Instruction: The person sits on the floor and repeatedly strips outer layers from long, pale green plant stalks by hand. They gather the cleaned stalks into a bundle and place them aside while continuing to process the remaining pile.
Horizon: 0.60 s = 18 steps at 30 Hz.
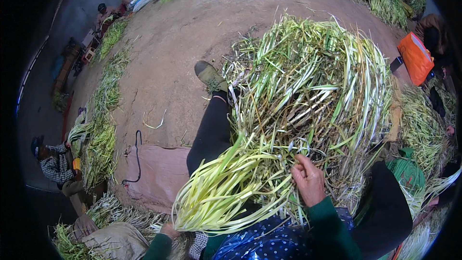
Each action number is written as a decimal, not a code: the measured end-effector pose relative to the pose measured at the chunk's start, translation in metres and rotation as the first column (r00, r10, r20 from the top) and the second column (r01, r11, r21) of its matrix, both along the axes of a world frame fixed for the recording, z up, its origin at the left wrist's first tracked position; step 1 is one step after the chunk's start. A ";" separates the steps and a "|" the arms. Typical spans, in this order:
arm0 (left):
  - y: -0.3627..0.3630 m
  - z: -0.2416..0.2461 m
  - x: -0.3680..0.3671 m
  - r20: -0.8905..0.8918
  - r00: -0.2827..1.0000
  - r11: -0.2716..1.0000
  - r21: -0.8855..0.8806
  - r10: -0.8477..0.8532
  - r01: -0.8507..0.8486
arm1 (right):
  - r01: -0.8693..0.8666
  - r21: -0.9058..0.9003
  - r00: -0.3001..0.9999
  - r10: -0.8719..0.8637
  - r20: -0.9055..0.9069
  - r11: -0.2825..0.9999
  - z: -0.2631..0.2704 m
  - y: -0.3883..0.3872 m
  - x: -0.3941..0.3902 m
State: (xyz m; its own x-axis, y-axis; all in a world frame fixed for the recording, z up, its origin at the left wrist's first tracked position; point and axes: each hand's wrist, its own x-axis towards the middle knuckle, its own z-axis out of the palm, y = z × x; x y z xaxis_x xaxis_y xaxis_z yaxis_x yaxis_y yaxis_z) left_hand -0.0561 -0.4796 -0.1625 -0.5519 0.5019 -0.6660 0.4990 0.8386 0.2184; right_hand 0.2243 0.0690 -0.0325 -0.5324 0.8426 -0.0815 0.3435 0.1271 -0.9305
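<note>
My left hand (pixel 169 230) holds one end of a bunch of long yellow-green leaves (pixel 223 187), which fans out across my lap; its fingers are mostly hidden. My right hand (pixel 309 180) is at the bunch's far side, with thumb and index finger pinched together by some thin leaf tips; whether they grip one is hard to tell. Beyond it lies a big heap of mixed green, white and dried brown leaves (pixel 310 90), between my legs. A blue polka-dot apron (pixel 267 242) covers my lap.
A pinkish cloth (pixel 158 177) with a dark hooked rod (pixel 138 159) lies on the left. An orange bag (pixel 415 59) stands at the right, near a green sack (pixel 408 173). Other people sit by leaf piles at both sides. A pale sack (pixel 115 240) lies lower left.
</note>
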 end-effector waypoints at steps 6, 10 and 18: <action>-0.019 0.010 -0.028 -0.270 0.956 0.989 -0.123 -0.117 0.086 | -0.319 0.487 0.934 0.356 0.017 0.813 0.073 -0.002 -0.044; 0.000 0.039 -0.037 -0.293 0.953 0.996 -0.051 -0.084 0.072 | -0.453 0.664 0.862 0.481 0.157 0.595 0.055 0.010 -0.075; 0.051 0.101 -0.043 -0.335 0.912 0.959 -0.234 -0.235 0.161 | -0.596 0.527 0.778 0.599 0.190 0.606 0.025 -0.011 -0.046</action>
